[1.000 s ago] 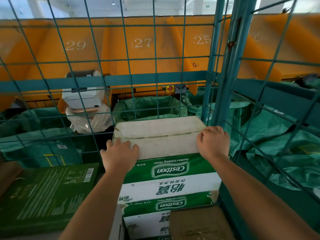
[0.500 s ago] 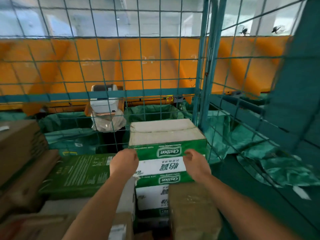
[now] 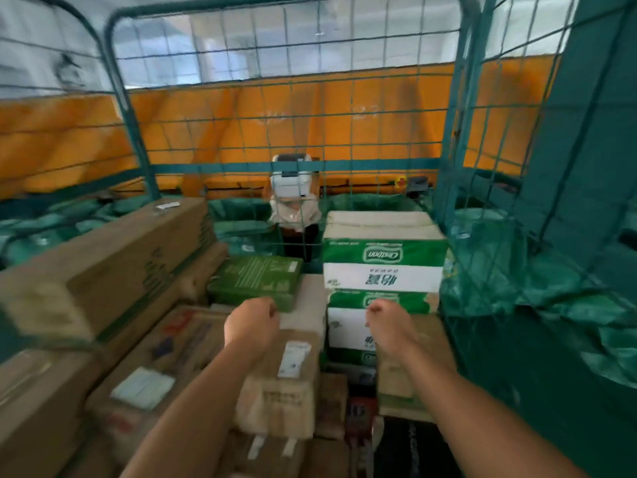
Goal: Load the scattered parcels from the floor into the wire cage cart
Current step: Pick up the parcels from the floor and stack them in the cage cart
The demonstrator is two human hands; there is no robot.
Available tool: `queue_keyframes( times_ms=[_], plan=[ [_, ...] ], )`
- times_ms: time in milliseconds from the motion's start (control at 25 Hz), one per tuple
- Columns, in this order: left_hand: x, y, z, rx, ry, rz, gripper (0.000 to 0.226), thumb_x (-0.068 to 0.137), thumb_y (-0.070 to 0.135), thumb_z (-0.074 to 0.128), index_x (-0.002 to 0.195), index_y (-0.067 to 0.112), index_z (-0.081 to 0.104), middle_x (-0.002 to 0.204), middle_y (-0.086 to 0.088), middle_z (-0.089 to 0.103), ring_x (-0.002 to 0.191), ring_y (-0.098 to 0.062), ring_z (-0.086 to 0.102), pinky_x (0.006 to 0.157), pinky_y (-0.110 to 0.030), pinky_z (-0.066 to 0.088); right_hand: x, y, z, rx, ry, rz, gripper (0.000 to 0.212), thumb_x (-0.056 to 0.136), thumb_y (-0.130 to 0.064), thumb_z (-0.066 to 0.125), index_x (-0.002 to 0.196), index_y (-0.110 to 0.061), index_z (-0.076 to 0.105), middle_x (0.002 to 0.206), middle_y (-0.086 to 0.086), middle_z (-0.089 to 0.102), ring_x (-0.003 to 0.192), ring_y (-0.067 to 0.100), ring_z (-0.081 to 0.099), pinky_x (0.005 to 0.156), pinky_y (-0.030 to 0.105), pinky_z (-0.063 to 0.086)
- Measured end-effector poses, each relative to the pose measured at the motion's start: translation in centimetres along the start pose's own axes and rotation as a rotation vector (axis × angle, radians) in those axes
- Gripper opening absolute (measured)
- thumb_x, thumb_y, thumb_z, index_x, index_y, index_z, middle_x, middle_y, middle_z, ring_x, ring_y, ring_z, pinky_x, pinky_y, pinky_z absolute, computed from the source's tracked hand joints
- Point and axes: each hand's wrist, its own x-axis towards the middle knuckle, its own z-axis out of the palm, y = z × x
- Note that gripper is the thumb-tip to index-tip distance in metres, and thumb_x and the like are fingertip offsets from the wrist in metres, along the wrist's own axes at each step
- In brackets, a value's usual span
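A green-and-white Cestbon water carton [image 3: 383, 251] sits on top of a second one [image 3: 351, 326] in the far right corner of the teal wire cage cart [image 3: 455, 160]. My left hand [image 3: 251, 324] and my right hand [image 3: 387, 327] hover in front of the stack, apart from it, with fingers curled and nothing in them. A flat green box [image 3: 256, 279] lies left of the cartons. A long brown carton [image 3: 113, 257] fills the cart's left side, with several smaller labelled brown parcels [image 3: 286, 374] below my arms. The picture is blurred.
Beyond the cage's back mesh stand a white printer [image 3: 291, 177] on a wrapped bundle, green sacks [image 3: 537, 270] and an orange chute wall [image 3: 241, 132]. A teal panel [image 3: 586, 132] rises at the right.
Both hands have let go of the top Cestbon carton and drawn back toward me. The view has pulled back and now takes in more of the cart's load.
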Motion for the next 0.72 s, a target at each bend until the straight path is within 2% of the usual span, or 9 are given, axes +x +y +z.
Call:
queue_keyframes(
  times_ms=[120,240,360,520,600,720],
  plan=[
    [-10.0,-2.2,-0.1,0.005,-0.012,-0.173,0.021,0.092,0.027,0.051,0.099,0.017,0.068,0.091,-0.002,0.064,0.088,-0.024,0.063,0.065,-0.028,0.044,-6.1,0.5,3.7,-0.008,-0.139,-0.050,0.019,0.095,-0.023,0.048,0.078,-0.017,0.055,0.078,0.002,0.058,0.077,0.024,0.058,0.069,0.036,0.047],
    [-20.8,-4.2,-0.4,-0.034,-0.078,-0.325,0.018,0.091,0.026,0.051,0.094,0.017,0.067,0.084,0.001,0.059,0.080,-0.021,0.059,0.066,-0.028,0.046,-13.7,0.3,6.3,-0.056,-0.330,-0.095,0.016,0.096,-0.028,0.047,0.092,-0.021,0.061,0.091,0.001,0.061,0.083,0.021,0.057,0.066,0.029,0.042],
    [-31.3,-7.3,-0.3,-0.074,-0.104,-0.505,0.016,0.088,0.025,0.050,0.089,0.021,0.065,0.094,-0.001,0.067,0.086,-0.023,0.063,0.069,-0.029,0.048,-20.5,-1.1,8.8,-0.076,-0.456,-0.155,0.021,0.096,-0.028,0.048,0.108,-0.021,0.063,0.101,0.001,0.063,0.088,0.021,0.058,0.065,0.027,0.042],
    [-45.6,-11.9,-0.7,-0.064,-0.116,-0.771,0.021,0.086,0.021,0.046,0.093,0.017,0.066,0.104,-0.004,0.067,0.094,-0.027,0.064,0.070,-0.027,0.046,-30.5,-4.5,13.5,-0.091,-0.586,-0.310,0.024,0.092,-0.025,0.053,0.113,-0.018,0.063,0.115,0.006,0.066,0.104,0.026,0.060,0.084,0.030,0.047],
    [-52.4,-14.1,-1.6,-0.061,-0.084,-0.910,0.023,0.085,0.022,0.047,0.096,0.017,0.067,0.106,-0.004,0.067,0.097,-0.027,0.064,0.073,-0.028,0.047,-36.4,-6.2,15.6,-0.109,-0.678,-0.382,0.028,0.093,-0.023,0.054,0.118,-0.015,0.061,0.119,0.006,0.064,0.110,0.028,0.058,0.086,0.029,0.044],
    [-62.9,-17.0,-3.2,-0.073,-0.046,-1.071,0.022,0.084,0.022,0.048,0.093,0.014,0.066,0.100,-0.004,0.068,0.090,-0.027,0.065,0.067,-0.027,0.046,-46.4,-8.1,18.7,-0.118,-0.812,-0.478,0.025,0.091,-0.019,0.054,0.115,-0.014,0.062,0.116,0.008,0.066,0.108,0.030,0.059,0.082,0.029,0.046]
  ],
)
